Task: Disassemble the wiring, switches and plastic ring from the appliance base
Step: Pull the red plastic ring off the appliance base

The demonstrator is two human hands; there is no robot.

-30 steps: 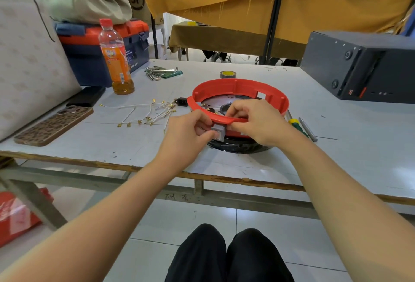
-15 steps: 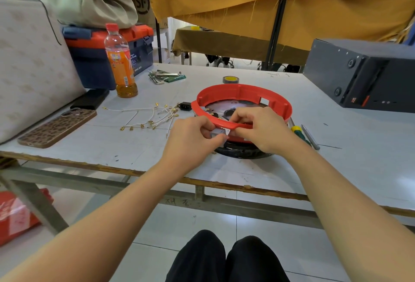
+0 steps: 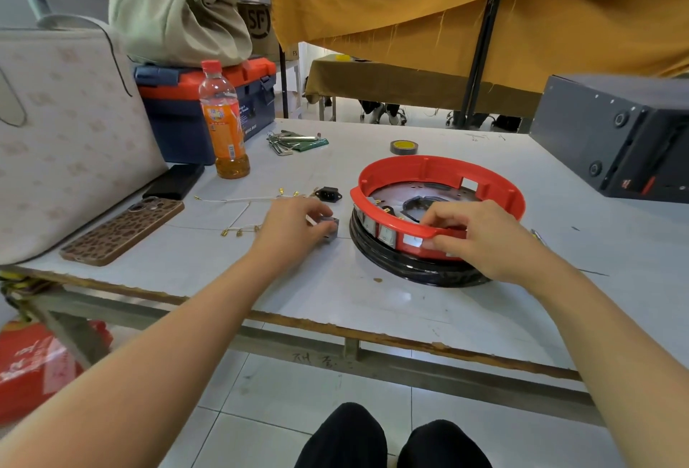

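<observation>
Switches point(image 3: 376, 226) left in the red plastic ring point(image 3: 440, 202), just beside the right hand point(image 3: 484, 240) pinching its near rim, should be pressed outward while the left hand point(image 3: 294, 229), fingers curled round a freed switch point(image 3: 330, 227), sets that down by the loose wiring point(image 3: 238, 217).

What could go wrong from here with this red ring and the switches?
The right hand grips the red ring at one spot only, so prying there could crack it or tilt the black base. Two switches sit in the ring and might snag. The left hand sets a switch beside loose wires, where it may tangle.
</observation>
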